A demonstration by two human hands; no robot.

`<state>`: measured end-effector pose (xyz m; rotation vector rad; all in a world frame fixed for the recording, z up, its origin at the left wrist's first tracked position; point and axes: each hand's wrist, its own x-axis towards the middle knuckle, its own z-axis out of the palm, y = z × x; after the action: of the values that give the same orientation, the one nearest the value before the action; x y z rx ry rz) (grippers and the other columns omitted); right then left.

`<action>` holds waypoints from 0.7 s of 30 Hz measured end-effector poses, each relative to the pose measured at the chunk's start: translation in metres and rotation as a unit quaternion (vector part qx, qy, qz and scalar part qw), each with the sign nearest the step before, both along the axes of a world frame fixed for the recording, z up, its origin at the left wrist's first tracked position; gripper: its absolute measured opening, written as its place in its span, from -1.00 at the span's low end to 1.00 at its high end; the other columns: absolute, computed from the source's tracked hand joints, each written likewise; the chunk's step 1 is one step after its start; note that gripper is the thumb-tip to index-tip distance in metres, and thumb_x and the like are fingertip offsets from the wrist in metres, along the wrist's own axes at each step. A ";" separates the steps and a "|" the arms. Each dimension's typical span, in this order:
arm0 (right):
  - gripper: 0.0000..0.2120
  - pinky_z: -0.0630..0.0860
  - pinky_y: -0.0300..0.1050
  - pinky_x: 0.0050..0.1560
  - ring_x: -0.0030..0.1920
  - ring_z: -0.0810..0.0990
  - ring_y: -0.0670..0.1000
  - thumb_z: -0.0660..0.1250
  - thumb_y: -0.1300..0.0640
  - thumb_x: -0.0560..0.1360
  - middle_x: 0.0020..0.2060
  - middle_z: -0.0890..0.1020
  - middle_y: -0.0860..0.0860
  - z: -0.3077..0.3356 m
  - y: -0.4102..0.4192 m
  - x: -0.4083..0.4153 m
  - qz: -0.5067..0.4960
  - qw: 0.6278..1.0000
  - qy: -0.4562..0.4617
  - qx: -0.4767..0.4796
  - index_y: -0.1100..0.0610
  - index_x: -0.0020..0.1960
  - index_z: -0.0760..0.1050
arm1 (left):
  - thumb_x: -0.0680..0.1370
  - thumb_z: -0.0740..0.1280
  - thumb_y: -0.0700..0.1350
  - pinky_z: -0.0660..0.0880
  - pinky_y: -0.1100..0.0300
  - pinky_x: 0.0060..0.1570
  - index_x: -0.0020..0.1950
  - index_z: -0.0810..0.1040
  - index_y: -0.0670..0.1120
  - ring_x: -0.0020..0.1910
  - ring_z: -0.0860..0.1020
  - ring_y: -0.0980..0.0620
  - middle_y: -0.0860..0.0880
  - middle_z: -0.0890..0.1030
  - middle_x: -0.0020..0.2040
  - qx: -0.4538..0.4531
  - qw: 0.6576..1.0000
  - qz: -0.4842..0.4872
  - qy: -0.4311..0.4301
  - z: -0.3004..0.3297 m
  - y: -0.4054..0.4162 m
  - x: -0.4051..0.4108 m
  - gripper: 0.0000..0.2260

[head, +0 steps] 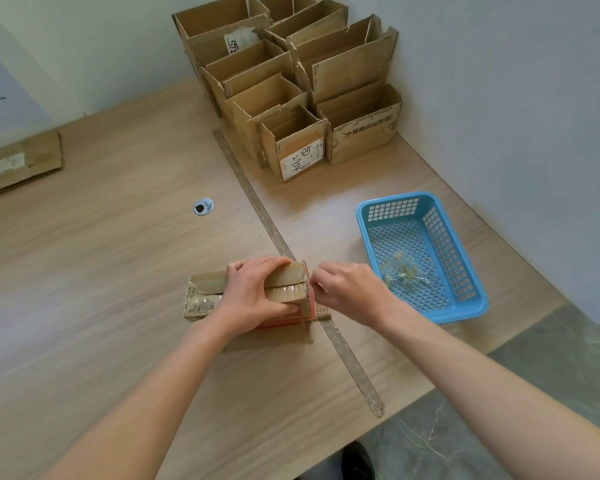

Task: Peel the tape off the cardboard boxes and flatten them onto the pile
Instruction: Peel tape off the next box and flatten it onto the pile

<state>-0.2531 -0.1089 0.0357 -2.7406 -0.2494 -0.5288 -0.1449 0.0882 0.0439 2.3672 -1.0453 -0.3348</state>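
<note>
Small taped brown cardboard box [253,303]: on the wood-grain worktop [101,271], under the left hand [257,292], whose fingers curl over its top. Right hand [347,289]: at the box's right end, fingertips pinched together there; clear tape too faint to confirm. Blue plastic basket [465,258]: just right.

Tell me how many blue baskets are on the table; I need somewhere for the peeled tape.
1: the blue basket sits on the table's right side, beside the right hand, with crumpled tape inside.

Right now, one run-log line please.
left hand: holds box | right hand: picks tape at its edge | basket: tape scraps | step: peeling
</note>
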 end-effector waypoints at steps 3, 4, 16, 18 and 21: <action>-0.88 0.36 -0.11 -0.60 -0.36 0.60 0.06 0.46 0.20 0.44 -0.29 0.58 0.02 0.004 -0.012 0.001 0.065 0.991 0.013 -0.115 0.16 -0.21 0.53 | 0.24 0.61 0.18 0.10 0.16 0.17 0.38 0.52 0.07 0.31 0.44 0.17 0.24 0.52 0.22 0.001 1.000 -0.018 0.013 0.001 -0.003 0.002 -0.26; -0.87 0.37 -0.10 -0.61 -0.34 0.60 0.06 0.47 0.20 0.43 -0.28 0.57 0.02 0.005 -0.013 0.001 0.091 0.987 0.024 -0.133 0.16 -0.19 0.52 | 0.23 0.59 0.20 0.12 0.14 0.19 0.38 0.53 0.08 0.30 0.45 0.16 0.22 0.54 0.23 0.002 1.000 -0.022 0.019 0.001 -0.003 0.002 -0.26; -0.70 0.61 -0.06 0.05 0.02 0.66 -0.14 0.35 -0.12 0.48 0.02 0.68 -0.14 -0.005 -0.009 -0.025 -0.012 0.951 0.221 0.218 -0.01 0.15 0.56 | 0.27 0.64 0.12 0.17 0.03 0.28 0.35 0.53 0.11 0.28 0.44 0.20 0.22 0.56 0.23 0.001 1.000 -0.015 0.016 0.006 0.000 -0.006 -0.32; -0.73 0.63 -0.06 0.03 0.00 0.66 -0.16 0.39 -0.11 0.46 -0.02 0.68 -0.16 -0.011 -0.003 -0.024 -0.031 0.940 0.219 0.259 -0.01 0.09 0.58 | 0.28 0.64 0.12 0.18 0.02 0.29 0.35 0.53 0.11 0.28 0.45 0.20 0.22 0.57 0.23 0.001 1.000 -0.015 0.014 0.007 0.000 -0.006 -0.33; -0.81 0.66 -0.14 0.00 -0.05 0.69 -0.19 0.41 -0.06 0.49 -0.10 0.69 -0.17 -0.019 0.003 -0.027 -0.042 0.913 0.205 0.351 0.01 0.03 0.61 | 0.27 0.65 0.11 0.18 0.02 0.29 0.35 0.53 0.10 0.28 0.45 0.20 0.21 0.57 0.23 0.001 1.000 -0.014 0.011 0.008 0.000 -0.006 -0.32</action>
<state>-0.2797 -0.1054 0.0164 -2.0835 0.1465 -0.0242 -0.1513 0.0880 0.0515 2.3472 -1.0698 -0.3723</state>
